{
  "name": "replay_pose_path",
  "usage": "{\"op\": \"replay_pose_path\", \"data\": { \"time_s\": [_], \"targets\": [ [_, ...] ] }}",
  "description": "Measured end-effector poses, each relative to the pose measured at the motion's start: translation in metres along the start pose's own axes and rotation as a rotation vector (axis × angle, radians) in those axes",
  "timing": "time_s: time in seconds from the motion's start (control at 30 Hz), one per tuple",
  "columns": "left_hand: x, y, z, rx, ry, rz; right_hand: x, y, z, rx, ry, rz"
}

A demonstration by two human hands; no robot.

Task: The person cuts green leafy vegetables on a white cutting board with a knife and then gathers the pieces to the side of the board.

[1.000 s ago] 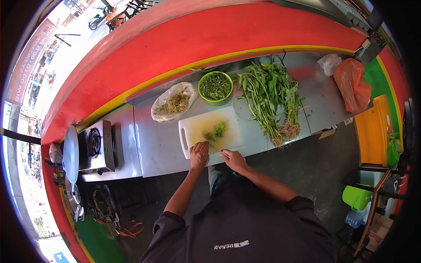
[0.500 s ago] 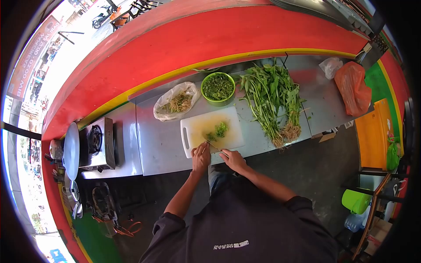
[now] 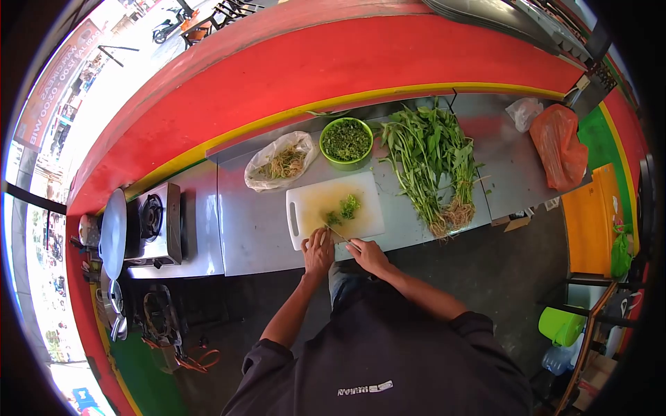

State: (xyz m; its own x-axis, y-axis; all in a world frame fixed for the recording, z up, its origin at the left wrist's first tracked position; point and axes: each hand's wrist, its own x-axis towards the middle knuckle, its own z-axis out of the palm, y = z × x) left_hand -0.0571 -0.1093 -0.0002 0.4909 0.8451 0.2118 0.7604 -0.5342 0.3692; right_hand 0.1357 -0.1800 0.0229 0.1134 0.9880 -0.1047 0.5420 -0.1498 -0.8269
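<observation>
My right hand (image 3: 369,256) is closed round the handle of a knife (image 3: 338,234), its blade pointing up and left over the near edge of the white cutting board (image 3: 371,216). Beside the blade's tip, my left hand (image 3: 318,251) rests on the board's near edge with its fingers bunched on a small bunch of green herbs (image 3: 331,219). Most of what those fingers hold is hidden under them. A little heap of cut herbs (image 3: 349,206) lies on the board just beyond.
Behind the board stand a green bowl (image 3: 351,165) of chopped greens and a plastic bag (image 3: 258,182) of stems. To the right lie long leafy greens (image 3: 433,149) with roots and an orange bag (image 3: 557,149). A gas stove (image 3: 168,222) sits at left.
The view has tilted slightly. Both hands remain at the board's near edge, with the knife blade close to the left fingers; little else differs.
</observation>
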Motion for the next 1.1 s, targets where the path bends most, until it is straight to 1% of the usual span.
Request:
{"op": "replay_pose_path", "data": {
  "time_s": [0.07, 0.13, 0.17, 0.27, 0.33, 0.4, 0.47, 0.53, 0.63, 0.7, 0.73, 0.8, 0.87, 0.93, 1.07, 1.1],
  "targets": [
    [-0.004, -0.003, 0.006, 0.027, 0.041, 0.044, 0.002, 0.004, 0.003, -0.021, 0.027, -0.046],
    [-0.006, -0.001, 0.007, 0.043, 0.035, 0.038, 0.01, 0.004, 0.003, -0.055, -0.045, -0.027],
    [-0.007, 0.0, 0.006, 0.062, 0.03, 0.032, 0.011, 0.003, 0.004, -0.056, -0.046, -0.029],
    [-0.007, 0.003, 0.002, 0.081, -0.002, 0.011, 0.017, 0.004, 0.008, -0.05, -0.026, -0.049],
    [-0.009, 0.004, 0.0, 0.081, 0.005, 0.013, 0.013, 0.004, 0.001, 0.047, 0.038, -0.144],
    [-0.009, 0.007, -0.001, 0.07, 0.01, 0.011, 0.01, 0.003, -0.007, 0.054, 0.04, -0.166],
    [-0.012, 0.012, -0.004, 0.093, -0.033, -0.013, 0.004, 0.006, -0.012, 0.018, -0.063, -0.074],
    [-0.012, 0.011, -0.003, 0.113, -0.038, -0.028, 0.003, 0.006, -0.012, -0.018, -0.101, -0.022],
    [-0.011, 0.008, -0.003, 0.087, -0.08, -0.019, 0.01, 0.009, -0.01, -0.015, -0.063, -0.078],
    [-0.011, 0.01, -0.001, 0.094, -0.075, -0.032, 0.014, 0.008, -0.005, -0.016, 0.028, -0.231],
    [-0.012, 0.013, -0.002, 0.103, -0.073, -0.041, 0.016, 0.005, -0.003, -0.016, 0.022, -0.225],
    [-0.014, 0.015, -0.004, 0.12, -0.101, -0.035, 0.021, 0.0, 0.001, -0.087, -0.079, -0.071],
    [-0.011, 0.015, -0.006, 0.115, -0.109, -0.039, 0.02, -0.004, 0.0, -0.082, -0.083, -0.069],
    [-0.011, 0.017, -0.006, 0.1, -0.107, -0.052, 0.011, -0.005, -0.006, 0.0, 0.018, -0.109],
    [-0.015, 0.018, -0.005, 0.082, -0.091, -0.067, -0.006, -0.004, -0.019, -0.022, -0.034, -0.032],
    [-0.014, 0.02, -0.005, 0.079, -0.091, -0.064, -0.006, 0.0, -0.017, -0.005, -0.014, -0.102]
  ]
}}
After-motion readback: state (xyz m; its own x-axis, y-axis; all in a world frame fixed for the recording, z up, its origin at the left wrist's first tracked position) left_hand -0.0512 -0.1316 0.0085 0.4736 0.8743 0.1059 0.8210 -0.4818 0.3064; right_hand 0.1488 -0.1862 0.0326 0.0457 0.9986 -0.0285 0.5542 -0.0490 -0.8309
